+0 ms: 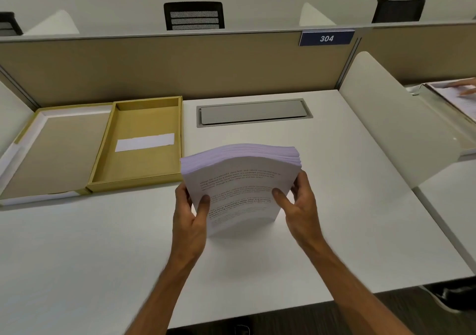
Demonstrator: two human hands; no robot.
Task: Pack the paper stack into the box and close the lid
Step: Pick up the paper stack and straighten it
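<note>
A thick stack of printed white paper stands on its lower edge on the white desk, bowed toward me. My left hand grips its left side and my right hand grips its right side, thumbs on the front sheet. To the left, the open tan box lies flat on the desk; a white paper strip rests on its floor. Its hinged lid lies open flat beside it on the far left, inner side up.
A grey cable hatch is set into the desk behind the stack. A beige partition with a blue "304" sign closes the back. A white side divider stands on the right; beyond it another person's hand rests on papers.
</note>
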